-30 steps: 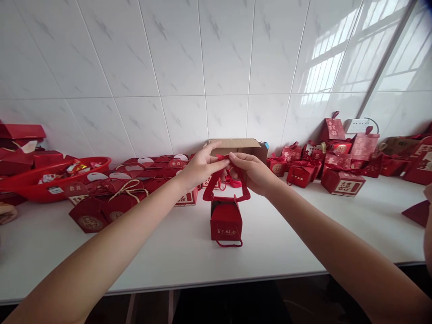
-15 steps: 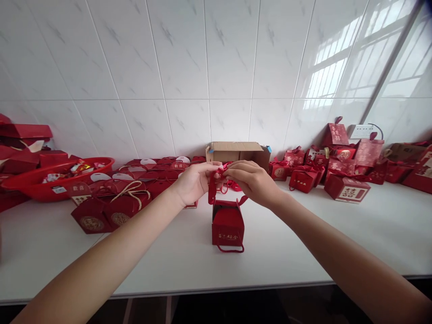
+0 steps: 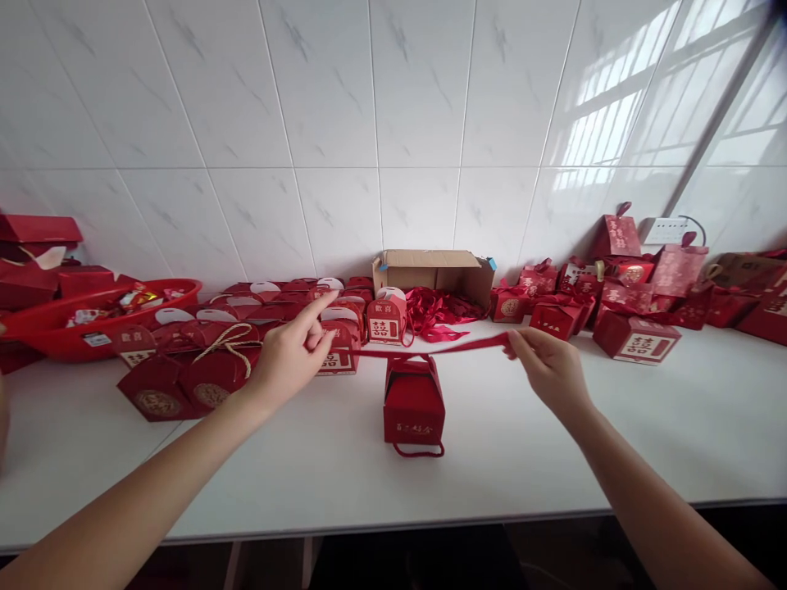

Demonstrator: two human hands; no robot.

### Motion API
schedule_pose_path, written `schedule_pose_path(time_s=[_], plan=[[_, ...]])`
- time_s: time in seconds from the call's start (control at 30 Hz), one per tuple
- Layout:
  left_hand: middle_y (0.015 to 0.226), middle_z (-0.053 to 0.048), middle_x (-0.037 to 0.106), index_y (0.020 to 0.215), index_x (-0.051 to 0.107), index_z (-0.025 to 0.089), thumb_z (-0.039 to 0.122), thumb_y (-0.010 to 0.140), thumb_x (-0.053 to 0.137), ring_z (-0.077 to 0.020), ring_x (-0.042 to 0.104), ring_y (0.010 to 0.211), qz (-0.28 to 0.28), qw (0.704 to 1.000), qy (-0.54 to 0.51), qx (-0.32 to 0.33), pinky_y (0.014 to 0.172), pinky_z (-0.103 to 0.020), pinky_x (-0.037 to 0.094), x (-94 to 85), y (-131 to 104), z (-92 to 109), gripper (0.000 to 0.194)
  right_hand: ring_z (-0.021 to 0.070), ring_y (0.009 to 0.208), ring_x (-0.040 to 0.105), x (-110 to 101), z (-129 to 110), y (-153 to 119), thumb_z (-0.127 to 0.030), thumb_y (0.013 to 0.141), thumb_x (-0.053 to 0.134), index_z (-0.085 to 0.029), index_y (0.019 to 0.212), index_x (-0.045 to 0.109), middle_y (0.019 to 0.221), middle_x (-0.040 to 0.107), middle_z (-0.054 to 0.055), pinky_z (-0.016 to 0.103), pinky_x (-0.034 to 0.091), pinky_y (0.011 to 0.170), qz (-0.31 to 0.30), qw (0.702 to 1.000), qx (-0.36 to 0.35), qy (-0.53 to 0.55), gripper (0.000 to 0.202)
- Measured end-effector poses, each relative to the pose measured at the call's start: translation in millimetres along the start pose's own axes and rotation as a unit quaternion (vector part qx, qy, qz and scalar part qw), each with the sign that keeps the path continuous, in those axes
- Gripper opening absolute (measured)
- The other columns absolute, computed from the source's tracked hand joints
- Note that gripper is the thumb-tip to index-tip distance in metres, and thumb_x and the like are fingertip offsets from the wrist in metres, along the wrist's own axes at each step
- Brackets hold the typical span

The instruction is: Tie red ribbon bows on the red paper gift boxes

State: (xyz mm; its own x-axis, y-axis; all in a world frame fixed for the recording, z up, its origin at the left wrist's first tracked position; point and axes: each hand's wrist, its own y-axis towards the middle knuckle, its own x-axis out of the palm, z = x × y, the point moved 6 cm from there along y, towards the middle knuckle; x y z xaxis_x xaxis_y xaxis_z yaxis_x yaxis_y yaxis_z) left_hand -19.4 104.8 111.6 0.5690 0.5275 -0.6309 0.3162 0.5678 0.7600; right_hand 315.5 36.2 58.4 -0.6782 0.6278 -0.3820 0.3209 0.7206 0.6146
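A small red box [image 3: 414,403] with gold characters and a red cord handle stands upright near the middle of the white table. Across its top a red ribbon [image 3: 473,347] is stretched out sideways. My right hand [image 3: 547,365] pinches the ribbon's right end, to the right of the box. On the other side my left hand [image 3: 293,348] grips the ribbon's left part, its index finger stretched out. Both hands are raised above the table and do not touch the box itself.
Rows of red boxes [image 3: 225,373] and a red basin [image 3: 55,332] of wrapped sweets lie left. Behind is an open cardboard box [image 3: 424,260] with red ribbons [image 3: 443,310]. More red boxes [image 3: 636,336] stand right, near a power socket [image 3: 664,230].
My hands have moved apart from above the box, left and right. The ribbon, bunched between them before, is now drawn out nearly straight. The view has shifted slightly.
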Motion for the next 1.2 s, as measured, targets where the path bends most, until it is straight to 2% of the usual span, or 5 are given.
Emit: schedule_pose_path(time_s=[0.27, 0.4, 0.57, 0.9, 1.2], plan=[[0.084, -0.006, 0.065, 0.111, 0.064, 0.024, 0.017, 0.078, 0.040, -0.0221, 0.058, 0.080, -0.233, 0.971, -0.008, -0.042, 0.077, -0.032, 0.045, 51.8, -73, -65, 0.041, 0.0204, 0.061, 0.059, 6, 107, -43, -0.038, 0.080, 0.046, -0.021, 0.065, 0.063, 0.071, 0.068, 0.007, 0.031, 0.042, 0.056, -0.209, 0.952, 0.140, -0.176, 0.029], [0.092, -0.008, 0.063, 0.093, 0.062, 0.023, 0.030, 0.081, 0.050, -0.0251, 0.055, 0.093, -0.153, 0.979, -0.109, -0.084, 0.088, -0.038, 0.042, 59.4, -60, -37, 0.019, 0.0257, 0.088, 0.062, 25, 85, -34, -0.047, 0.082, 0.049, -0.020, 0.098, 0.065, 0.107, 0.065, 0.012, 0.037, 0.047, 0.073, -0.174, 0.969, 0.125, -0.125, 0.035], [0.096, -0.005, 0.058, 0.086, 0.052, 0.020, 0.044, 0.077, 0.059, -0.0207, 0.056, 0.095, -0.183, 0.893, -0.325, -0.250, 0.087, -0.034, 0.042, 87.4, -52, -3, 0.026, 0.0235, 0.099, 0.058, 75, 32, -29, -0.054, 0.087, 0.042, -0.021, 0.099, 0.061, 0.106, 0.065, 0.009, 0.038, 0.044, 0.085, -0.245, 0.963, 0.104, 0.028, 0.041], [0.071, 0.003, 0.048, 0.080, 0.049, 0.018, 0.055, 0.070, 0.063, -0.0098, 0.040, 0.057, -0.319, 0.779, -0.422, -0.336, 0.051, -0.023, 0.029, 114.6, -68, 22, 0.040, 0.0068, 0.048, 0.032, 118, 20, -44, -0.066, 0.070, 0.059, -0.018, 0.070, 0.048, 0.057, 0.040, -0.005, 0.021, 0.016, 0.043, -0.456, 0.833, 0.258, 0.179, 0.049], [0.054, 0.005, 0.030, 0.052, 0.036, 0.018, 0.051, 0.078, 0.053, -0.0106, 0.028, 0.053, -0.289, 0.846, -0.388, -0.227, 0.054, -0.026, 0.023, 107.9, -55, 14, 0.046, 0.0071, 0.051, 0.024, 112, 28, -35, -0.051, 0.072, 0.068, -0.018, 0.063, 0.045, 0.059, 0.031, -0.005, 0.022, 0.015, 0.045, -0.418, 0.811, 0.254, 0.321, 0.041]])
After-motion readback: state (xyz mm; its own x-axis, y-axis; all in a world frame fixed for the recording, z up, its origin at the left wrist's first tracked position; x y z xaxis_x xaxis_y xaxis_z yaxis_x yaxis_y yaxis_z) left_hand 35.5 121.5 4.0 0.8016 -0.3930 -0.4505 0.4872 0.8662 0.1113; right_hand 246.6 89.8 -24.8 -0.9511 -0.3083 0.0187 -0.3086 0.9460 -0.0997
